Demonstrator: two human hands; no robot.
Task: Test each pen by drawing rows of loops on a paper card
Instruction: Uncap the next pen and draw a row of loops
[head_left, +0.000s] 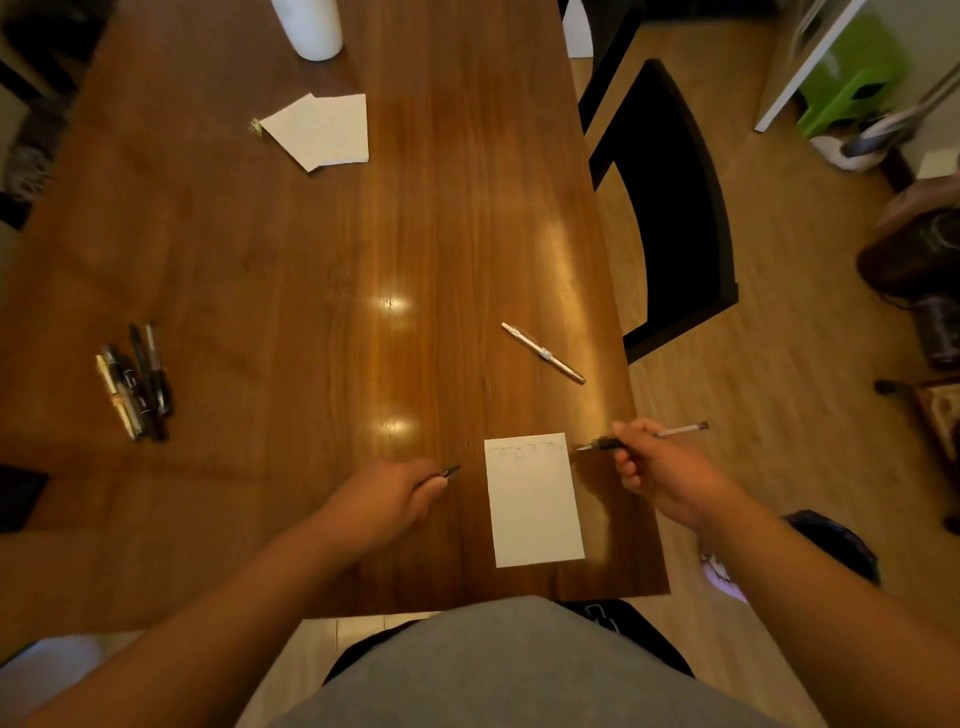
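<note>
While my left hand (384, 499) pinches a likely cap (451, 472) and my right hand (660, 478) grips a pen (602, 445), the card (535, 509) between them shows one faint loop row (527, 451) — early stage, I judge. Beyond the left hand, a pen cluster (136, 384) waits.

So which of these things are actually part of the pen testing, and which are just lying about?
In use: paper card, pen in right hand, dark cap-like piece in left hand, pen pile, loose white pen.
Lying about: white sheets, white roll, black chair.
</note>
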